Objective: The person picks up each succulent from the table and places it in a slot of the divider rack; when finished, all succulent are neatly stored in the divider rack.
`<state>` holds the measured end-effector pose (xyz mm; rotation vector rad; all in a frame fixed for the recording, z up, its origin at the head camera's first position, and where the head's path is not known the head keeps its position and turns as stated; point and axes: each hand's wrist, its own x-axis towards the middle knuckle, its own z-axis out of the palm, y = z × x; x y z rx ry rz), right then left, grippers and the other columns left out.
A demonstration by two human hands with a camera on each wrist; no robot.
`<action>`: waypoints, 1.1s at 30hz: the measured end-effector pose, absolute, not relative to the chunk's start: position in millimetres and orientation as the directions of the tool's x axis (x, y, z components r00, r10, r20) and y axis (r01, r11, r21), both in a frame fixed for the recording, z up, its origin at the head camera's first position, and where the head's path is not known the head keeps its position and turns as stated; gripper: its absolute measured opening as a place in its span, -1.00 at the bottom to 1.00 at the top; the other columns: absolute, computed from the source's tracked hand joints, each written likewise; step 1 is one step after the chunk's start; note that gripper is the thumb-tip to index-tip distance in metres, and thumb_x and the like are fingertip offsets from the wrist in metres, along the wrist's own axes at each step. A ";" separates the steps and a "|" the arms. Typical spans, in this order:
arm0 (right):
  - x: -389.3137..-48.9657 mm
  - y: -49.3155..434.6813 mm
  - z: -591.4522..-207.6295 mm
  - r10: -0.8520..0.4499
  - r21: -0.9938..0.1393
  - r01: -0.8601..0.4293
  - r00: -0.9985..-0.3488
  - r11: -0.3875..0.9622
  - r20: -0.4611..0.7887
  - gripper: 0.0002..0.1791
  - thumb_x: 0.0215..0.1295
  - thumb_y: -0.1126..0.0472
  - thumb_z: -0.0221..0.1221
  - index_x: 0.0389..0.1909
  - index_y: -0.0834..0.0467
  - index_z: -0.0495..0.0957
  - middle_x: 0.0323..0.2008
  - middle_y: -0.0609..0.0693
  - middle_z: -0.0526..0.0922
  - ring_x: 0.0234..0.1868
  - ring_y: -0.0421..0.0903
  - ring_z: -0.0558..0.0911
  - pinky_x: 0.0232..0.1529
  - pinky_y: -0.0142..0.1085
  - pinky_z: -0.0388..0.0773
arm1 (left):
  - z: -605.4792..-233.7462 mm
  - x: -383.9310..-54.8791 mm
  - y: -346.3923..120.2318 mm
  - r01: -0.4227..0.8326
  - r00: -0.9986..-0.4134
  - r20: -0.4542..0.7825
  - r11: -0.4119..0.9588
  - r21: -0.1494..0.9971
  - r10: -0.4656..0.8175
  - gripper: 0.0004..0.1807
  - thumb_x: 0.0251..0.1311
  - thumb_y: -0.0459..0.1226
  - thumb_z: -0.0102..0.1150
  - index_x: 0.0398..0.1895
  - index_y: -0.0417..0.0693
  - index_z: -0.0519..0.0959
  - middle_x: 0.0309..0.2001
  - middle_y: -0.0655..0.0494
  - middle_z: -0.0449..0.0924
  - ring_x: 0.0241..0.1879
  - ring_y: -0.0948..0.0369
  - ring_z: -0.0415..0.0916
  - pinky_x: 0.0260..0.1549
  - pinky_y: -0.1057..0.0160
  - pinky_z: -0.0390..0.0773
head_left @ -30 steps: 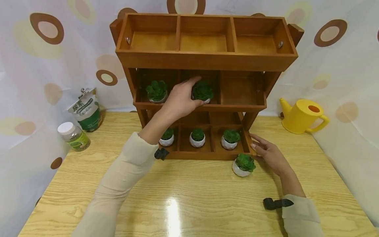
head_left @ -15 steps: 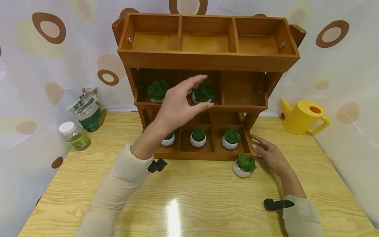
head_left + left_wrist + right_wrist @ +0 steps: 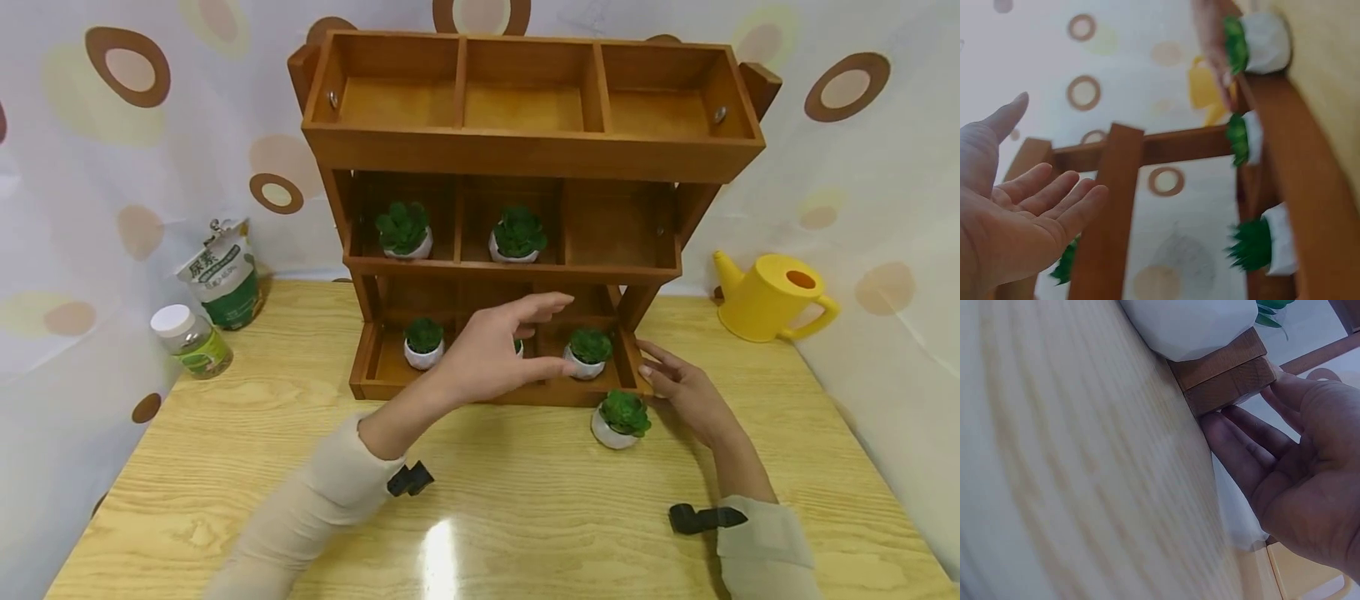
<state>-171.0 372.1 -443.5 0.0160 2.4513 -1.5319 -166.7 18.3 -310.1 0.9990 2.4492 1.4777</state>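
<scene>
A three-tier wooden plant shelf (image 3: 534, 154) stands at the back of the table. My left hand (image 3: 495, 350) is in front of its bottom tier, thumb and fingers spread apart with nothing between them; in the head view it covers most of the middle bottom potted succulent. Potted succulents also sit bottom left (image 3: 424, 343) and bottom right (image 3: 588, 353). Two more fill the middle tier's left (image 3: 405, 231) and centre (image 3: 517, 235) compartments. My right hand (image 3: 686, 392) holds the shelf's lower right side panel by its edge. Beside it, a potted succulent (image 3: 619, 419) stands on the table.
A yellow watering can (image 3: 768, 296) stands at the right rear. To the left are a white-capped jar (image 3: 192, 342) and a green-and-white pouch (image 3: 225, 279). A patterned curtain (image 3: 195, 150) hangs behind the wooden table (image 3: 525, 517).
My left hand has let go of the succulent in the middle tier's centre compartment and moved down and right to the bottom tier. My right hand stays on the shelf's side.
</scene>
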 end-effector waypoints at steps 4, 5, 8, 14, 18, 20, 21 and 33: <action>-171.2 373.3 -443.4 -0.126 -0.887 0.138 -0.969 0.440 -0.213 -0.28 0.55 -0.16 0.00 0.62 -0.14 0.04 0.55 0.22 0.20 0.28 -0.22 0.53 0.15 -0.13 0.64 | -328.0 -163.0 27.7 0.450 -0.761 0.175 0.314 0.836 0.625 -0.22 0.15 -0.02 0.47 0.46 0.21 0.39 0.39 0.26 0.47 0.35 0.20 0.47 0.26 0.31 0.51; -171.3 373.0 -443.7 -0.128 -0.889 0.137 -0.969 0.438 -0.212 -0.28 0.55 -0.16 0.00 0.62 -0.13 0.04 0.55 0.23 0.19 0.29 -0.21 0.53 0.14 -0.13 0.65 | -332.6 -161.6 29.1 0.436 -0.758 0.156 0.313 0.844 0.634 -0.22 0.16 -0.01 0.47 0.46 0.21 0.39 0.39 0.25 0.47 0.35 0.20 0.47 0.25 0.32 0.52; -171.7 372.7 -443.6 -0.127 -0.888 0.133 -0.970 0.440 -0.208 -0.28 0.55 -0.16 0.00 0.63 -0.13 0.04 0.55 0.23 0.18 0.31 -0.17 0.52 0.13 -0.15 0.65 | -347.1 -157.6 33.6 0.377 -0.743 0.100 0.291 0.879 0.662 -0.22 0.17 -0.03 0.46 0.46 0.18 0.39 0.37 0.19 0.49 0.34 0.17 0.49 0.22 0.34 0.53; -171.9 372.7 -443.3 -0.130 -0.887 0.129 -0.970 0.444 -0.206 -0.28 0.55 -0.15 0.00 0.63 -0.12 0.04 0.56 0.24 0.17 0.30 -0.17 0.52 0.12 -0.14 0.66 | -381.2 -149.4 43.8 0.219 -0.711 -0.034 0.266 0.939 0.702 -0.24 0.17 -0.05 0.46 0.45 0.21 0.40 0.39 0.12 0.48 0.33 0.12 0.50 0.16 0.35 0.57; -171.5 372.2 -444.3 -0.129 -0.889 0.134 -0.969 0.438 -0.210 -0.27 0.55 -0.15 0.00 0.63 -0.11 0.03 0.55 0.25 0.19 0.26 -0.20 0.55 0.11 -0.16 0.66 | -401.4 -146.1 53.0 0.207 -0.698 -0.103 0.337 0.918 0.709 -0.23 0.16 0.03 0.45 0.45 0.27 0.39 0.40 0.18 0.47 0.33 0.19 0.49 0.14 0.35 0.57; -171.1 372.4 -444.6 -0.126 -0.889 0.138 -0.969 0.438 -0.213 -0.27 0.55 -0.15 0.00 0.63 -0.11 0.03 0.54 0.25 0.20 0.25 -0.21 0.56 0.11 -0.18 0.67 | -409.1 -145.8 58.4 0.241 -0.694 -0.120 0.386 0.890 0.710 -0.21 0.16 0.06 0.44 0.46 0.24 0.38 0.40 0.20 0.47 0.34 0.21 0.48 0.18 0.31 0.56; -170.8 372.3 -444.7 -0.124 -0.888 0.139 -0.969 0.438 -0.213 -0.27 0.55 -0.16 0.00 0.63 -0.11 0.03 0.54 0.25 0.20 0.25 -0.21 0.57 0.10 -0.19 0.67 | -412.4 -145.6 61.1 0.259 -0.692 -0.128 0.410 0.875 0.711 -0.20 0.16 0.08 0.43 0.47 0.22 0.37 0.40 0.21 0.47 0.34 0.22 0.48 0.19 0.29 0.55; -170.7 370.7 -443.1 -0.125 -0.887 0.144 -0.968 0.439 -0.218 -0.27 0.56 -0.15 0.00 0.63 -0.14 0.02 0.57 0.23 0.15 0.46 0.29 0.34 0.16 -0.07 0.63 | -431.0 -148.3 83.0 0.314 -0.694 -0.168 0.505 0.804 0.700 -0.12 0.17 0.09 0.41 0.51 0.05 0.32 0.41 0.12 0.46 0.38 0.22 0.44 0.31 0.28 0.45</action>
